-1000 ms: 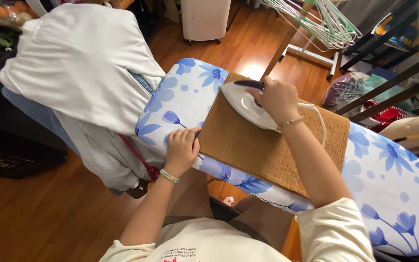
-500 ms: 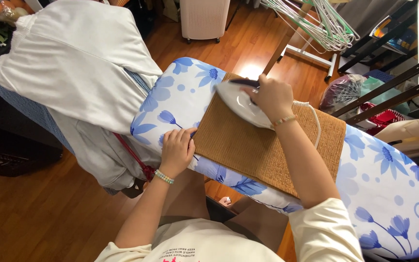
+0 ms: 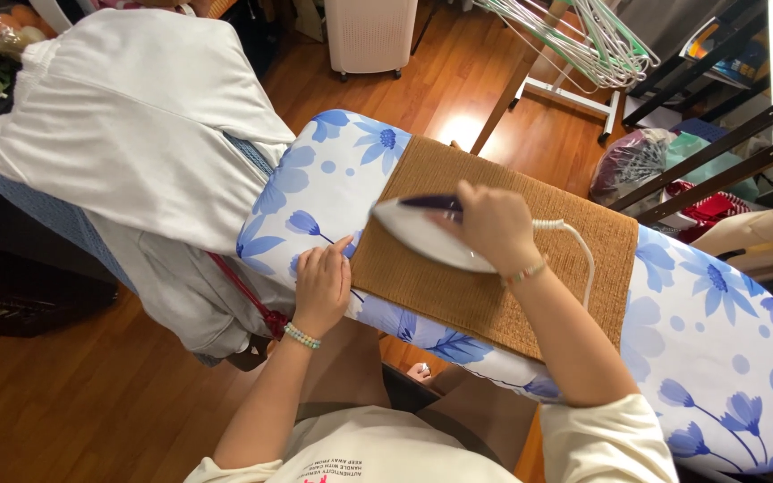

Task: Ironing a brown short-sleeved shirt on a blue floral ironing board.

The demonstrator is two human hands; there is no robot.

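Observation:
A brown woven cloth [image 3: 530, 268] lies flat on an ironing board [image 3: 726, 349] with a white cover printed with blue flowers. My right hand [image 3: 492, 224] grips the dark handle of a white iron [image 3: 422, 234], which rests on the cloth near its left edge. A white cord [image 3: 583, 250] curves from the iron across the cloth. My left hand [image 3: 322, 284] lies on the board at the cloth's near-left corner, fingers pressing its edge.
White garments [image 3: 136, 116] hang in a pile over a blue one to the left of the board's tip. A white appliance [image 3: 370, 34] stands on the wooden floor behind. A drying rack with green hangers [image 3: 592, 40] and dark shelving [image 3: 726, 134] are at right.
My right hand has slid the iron from the cloth's far-left corner toward me and to the left edge. My left hand stays at the cloth's corner.

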